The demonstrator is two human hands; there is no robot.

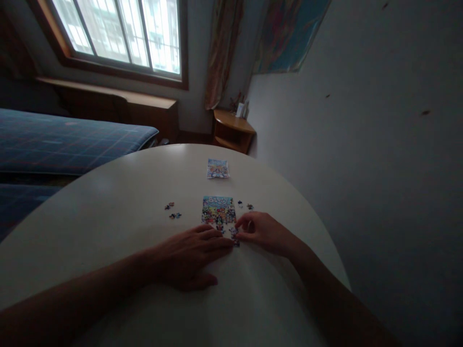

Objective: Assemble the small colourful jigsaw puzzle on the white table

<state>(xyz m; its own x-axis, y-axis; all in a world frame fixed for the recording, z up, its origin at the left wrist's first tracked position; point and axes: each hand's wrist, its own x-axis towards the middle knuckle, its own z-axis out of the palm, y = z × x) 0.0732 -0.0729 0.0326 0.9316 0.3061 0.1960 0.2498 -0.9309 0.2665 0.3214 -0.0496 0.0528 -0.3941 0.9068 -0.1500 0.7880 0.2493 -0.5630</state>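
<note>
A small colourful jigsaw puzzle (218, 210) lies partly assembled on a round white table (126, 202). My left hand (188, 255) rests flat on the table, fingers stretched toward the puzzle's lower edge. My right hand (262, 232) is curled in a pinch at the puzzle's lower right corner, fingertips on a puzzle piece (234, 235). Loose pieces (172, 211) lie to the left of the puzzle, and a few more loose pieces (245, 206) sit to its right.
A printed reference card (217, 169) lies farther back on the table. A bed with a blue checked cover (65, 140) stands at left, a wooden corner shelf (233, 129) behind the table, a grey wall close on the right.
</note>
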